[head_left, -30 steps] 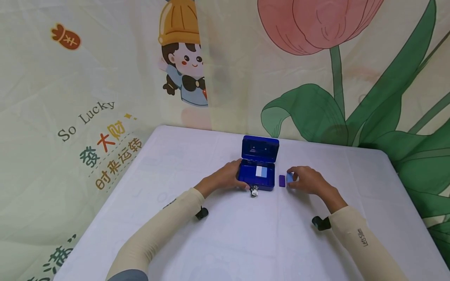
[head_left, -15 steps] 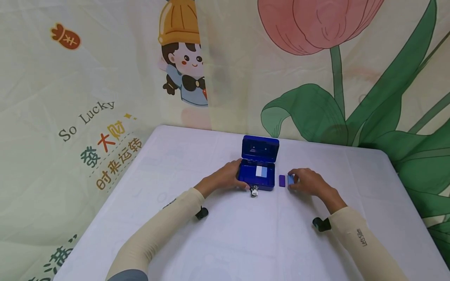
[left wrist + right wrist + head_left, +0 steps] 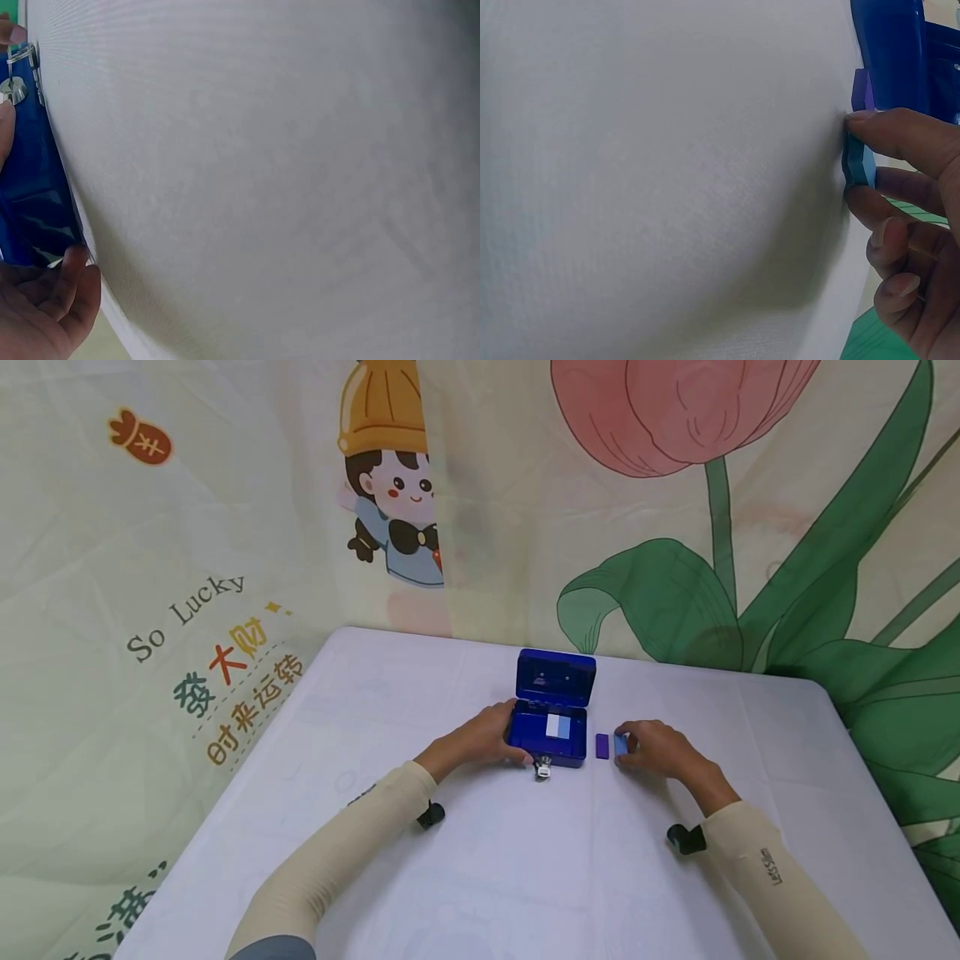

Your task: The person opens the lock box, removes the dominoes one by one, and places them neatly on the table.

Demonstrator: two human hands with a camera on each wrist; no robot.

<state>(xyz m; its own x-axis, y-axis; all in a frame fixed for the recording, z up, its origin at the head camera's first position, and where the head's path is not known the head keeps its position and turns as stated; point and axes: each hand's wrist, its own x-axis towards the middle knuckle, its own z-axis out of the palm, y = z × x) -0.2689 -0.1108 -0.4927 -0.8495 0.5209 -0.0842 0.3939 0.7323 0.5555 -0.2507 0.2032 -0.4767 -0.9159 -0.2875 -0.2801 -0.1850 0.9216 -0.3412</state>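
Down and slightly rightward since a second ago goes the right hand point(image 3: 652, 748), and its light-blue block point(image 3: 620, 745) has travelled with it. Thumb and fingers are clamped on that block, pinching its two ends, right of centre in the frame; the right wrist view shows the pinch close to the bench point(image 3: 495, 868). Just left of it lies a purple block point(image 3: 602, 747), unshifted, sitting between the pinch and the blue cash box point(image 3: 566, 761).

Over to the left hand point(image 3: 495, 732), also where it was: it grips the box's left end, fingers at the side, thumb along the front, near the key point(image 3: 543, 770) that hangs from the lock at the front. Lid point(image 3: 555, 678) standing up at the back! Within the tray, toward its right side, a white piece point(image 3: 552, 726) and a pale-blue piece point(image 3: 563, 727) lie side by side.

Beige sleeves point(image 3: 776, 877) run in from the lower left and lower right, each with a black wrist camera point(image 3: 684, 839). Behind it all hangs a printed backdrop, pink tulip point(image 3: 686, 410) at upper right, cartoon child point(image 3: 397, 493) at upper centre-left.
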